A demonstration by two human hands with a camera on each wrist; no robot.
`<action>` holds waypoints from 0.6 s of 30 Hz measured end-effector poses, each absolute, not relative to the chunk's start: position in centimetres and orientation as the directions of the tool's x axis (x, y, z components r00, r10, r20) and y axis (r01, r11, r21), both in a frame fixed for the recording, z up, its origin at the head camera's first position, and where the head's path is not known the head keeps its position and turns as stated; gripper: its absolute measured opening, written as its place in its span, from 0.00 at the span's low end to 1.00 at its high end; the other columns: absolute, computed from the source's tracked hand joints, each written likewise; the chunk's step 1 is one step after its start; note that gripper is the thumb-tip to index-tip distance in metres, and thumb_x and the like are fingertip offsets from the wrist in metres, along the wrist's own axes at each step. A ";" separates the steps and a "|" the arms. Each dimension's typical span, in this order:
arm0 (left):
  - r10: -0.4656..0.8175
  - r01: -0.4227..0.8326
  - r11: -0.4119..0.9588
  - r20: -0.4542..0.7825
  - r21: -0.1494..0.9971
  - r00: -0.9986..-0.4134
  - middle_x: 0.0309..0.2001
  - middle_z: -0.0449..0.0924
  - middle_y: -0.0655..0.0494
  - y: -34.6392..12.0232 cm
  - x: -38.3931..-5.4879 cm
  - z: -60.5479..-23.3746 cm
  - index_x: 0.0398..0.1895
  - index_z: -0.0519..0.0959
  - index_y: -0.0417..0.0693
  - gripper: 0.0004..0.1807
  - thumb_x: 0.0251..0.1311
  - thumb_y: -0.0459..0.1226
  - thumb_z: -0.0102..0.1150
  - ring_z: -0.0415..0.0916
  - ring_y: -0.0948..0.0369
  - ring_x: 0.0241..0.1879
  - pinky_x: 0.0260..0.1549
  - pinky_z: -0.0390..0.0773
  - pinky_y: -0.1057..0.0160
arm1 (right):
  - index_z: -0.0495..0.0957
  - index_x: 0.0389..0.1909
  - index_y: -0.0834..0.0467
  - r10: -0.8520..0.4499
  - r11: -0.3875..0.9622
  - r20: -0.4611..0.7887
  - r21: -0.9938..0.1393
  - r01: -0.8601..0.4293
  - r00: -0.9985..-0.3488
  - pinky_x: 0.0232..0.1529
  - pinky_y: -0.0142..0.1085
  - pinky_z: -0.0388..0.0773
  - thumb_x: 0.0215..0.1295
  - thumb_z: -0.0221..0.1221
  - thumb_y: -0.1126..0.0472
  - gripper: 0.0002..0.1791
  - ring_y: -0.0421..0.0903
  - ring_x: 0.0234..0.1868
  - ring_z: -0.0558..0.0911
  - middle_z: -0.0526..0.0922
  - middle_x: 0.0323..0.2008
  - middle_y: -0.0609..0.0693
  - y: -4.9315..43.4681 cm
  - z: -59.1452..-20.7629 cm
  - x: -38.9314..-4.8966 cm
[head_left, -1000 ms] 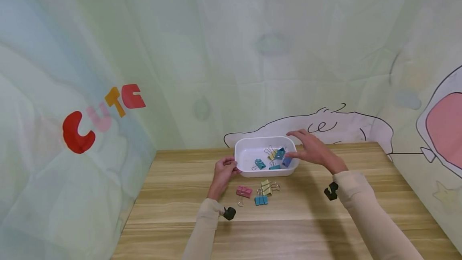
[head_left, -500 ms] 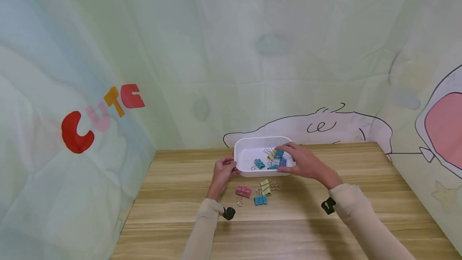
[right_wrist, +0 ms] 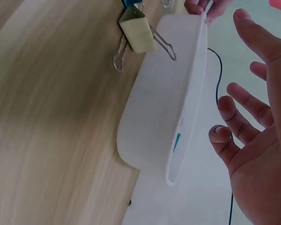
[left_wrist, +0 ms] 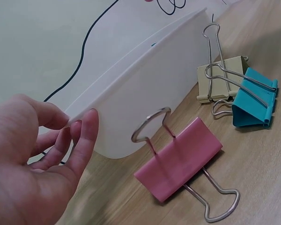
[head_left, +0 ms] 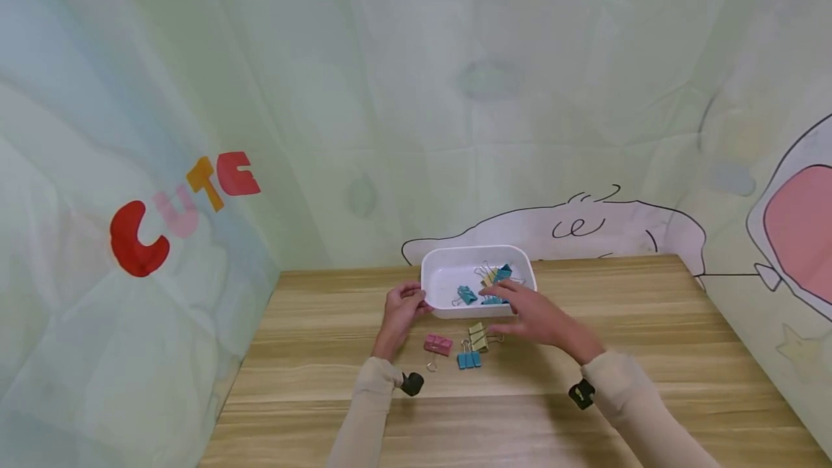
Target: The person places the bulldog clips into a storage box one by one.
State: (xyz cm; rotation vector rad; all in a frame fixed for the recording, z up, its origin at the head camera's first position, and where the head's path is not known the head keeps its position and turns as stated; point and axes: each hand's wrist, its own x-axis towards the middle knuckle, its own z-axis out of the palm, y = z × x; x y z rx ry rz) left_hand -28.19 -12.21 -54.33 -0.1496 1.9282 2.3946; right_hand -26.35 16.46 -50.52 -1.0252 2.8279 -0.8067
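Note:
My left hand (head_left: 401, 316) pinches the left end of a white plastic box (head_left: 448, 313) between thumb and fingers, as the left wrist view shows at the rim. Over the box's front right edge hovers my right hand (head_left: 536, 315), fingers spread and nothing in its grasp. Inside the box lie several binder clips, among them a teal clip (head_left: 466, 295) at the left. In front of it on the table are a pink binder clip (left_wrist: 179, 159), a pale yellow binder clip (left_wrist: 221, 78) and a blue binder clip (left_wrist: 255, 99).
The wooden table (head_left: 325, 410) ends at a printed cloth backdrop (head_left: 364, 128) just behind the box. More of this cloth hangs at the left and right. Black wrist devices sit at both sleeves.
My right hand has moved from the box's right end leftward and toward me, across the box to its front edge. My left hand stays at the box.

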 end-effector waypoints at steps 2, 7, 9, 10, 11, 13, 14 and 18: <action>-0.006 -0.111 -0.214 -0.115 0.970 -0.993 0.41 0.73 0.44 -12.2 -27.9 -53.8 0.60 0.67 0.15 0.19 0.70 0.22 0.53 0.80 0.61 0.29 0.54 0.84 0.40 | 0.76 0.68 0.52 -0.612 0.645 0.144 -0.478 -0.596 -0.778 0.54 0.47 0.85 0.62 0.74 0.47 0.35 0.50 0.54 0.79 0.76 0.65 0.54 16.1 -51.0 -26.1; -0.004 -0.115 -0.213 -0.119 0.970 -0.993 0.41 0.73 0.44 -12.2 -27.7 -53.6 0.60 0.66 0.15 0.19 0.71 0.22 0.52 0.80 0.61 0.29 0.57 0.82 0.37 | 0.76 0.67 0.53 -0.636 0.625 0.123 -0.497 -0.602 -0.762 0.58 0.51 0.83 0.62 0.73 0.47 0.34 0.51 0.57 0.78 0.76 0.65 0.53 15.5 -52.2 -25.6; -0.004 -0.118 -0.212 -0.122 0.970 -0.993 0.41 0.73 0.43 -12.2 -28.0 -54.0 0.60 0.66 0.15 0.19 0.71 0.22 0.52 0.80 0.61 0.29 0.57 0.82 0.37 | 0.77 0.67 0.54 -0.647 0.614 0.116 -0.507 -0.605 -0.754 0.59 0.52 0.83 0.63 0.73 0.48 0.33 0.52 0.59 0.78 0.76 0.64 0.54 15.3 -52.6 -25.4; -0.004 -0.118 -0.209 -0.122 0.971 -0.993 0.41 0.73 0.43 -12.2 -28.2 -54.3 0.60 0.66 0.15 0.19 0.71 0.22 0.52 0.80 0.61 0.29 0.57 0.82 0.37 | 0.77 0.66 0.55 -0.654 0.608 0.120 -0.504 -0.613 -0.747 0.60 0.53 0.83 0.63 0.73 0.48 0.33 0.52 0.60 0.78 0.77 0.64 0.54 15.3 -52.8 -25.3; -0.003 -0.121 -0.209 -0.124 0.970 -0.992 0.42 0.73 0.42 -12.3 -28.4 -54.6 0.60 0.66 0.15 0.19 0.70 0.21 0.52 0.80 0.60 0.29 0.57 0.81 0.36 | 0.77 0.66 0.55 -0.659 0.602 0.118 -0.508 -0.616 -0.742 0.61 0.54 0.82 0.63 0.73 0.49 0.33 0.53 0.60 0.78 0.77 0.64 0.53 15.2 -53.0 -25.2; -0.003 -0.124 -0.208 -0.127 0.970 -0.992 0.42 0.73 0.40 -12.3 -28.9 -55.4 0.60 0.66 0.15 0.19 0.71 0.21 0.52 0.81 0.59 0.29 0.56 0.82 0.37 | 0.77 0.66 0.56 -0.673 0.594 0.122 -0.498 -0.631 -0.730 0.62 0.54 0.81 0.64 0.72 0.50 0.32 0.53 0.60 0.78 0.78 0.62 0.53 15.1 -53.3 -25.1; -0.003 -0.124 -0.207 -0.127 0.970 -0.992 0.43 0.73 0.39 -12.4 -29.1 -55.7 0.60 0.66 0.15 0.19 0.71 0.21 0.51 0.81 0.59 0.29 0.56 0.83 0.37 | 0.77 0.66 0.56 -0.677 0.592 0.124 -0.493 -0.637 -0.725 0.63 0.55 0.80 0.64 0.72 0.50 0.32 0.53 0.60 0.78 0.79 0.62 0.53 15.1 -53.5 -25.1; -0.013 -0.110 -0.207 -0.115 0.972 -0.993 0.44 0.73 0.39 -12.4 -29.3 -56.5 0.61 0.66 0.16 0.19 0.72 0.22 0.51 0.81 0.59 0.31 0.53 0.86 0.42 | 0.77 0.68 0.55 -0.683 0.598 0.112 -0.481 -0.641 -0.722 0.64 0.54 0.80 0.65 0.72 0.50 0.32 0.54 0.62 0.77 0.79 0.63 0.53 15.0 -54.0 -25.0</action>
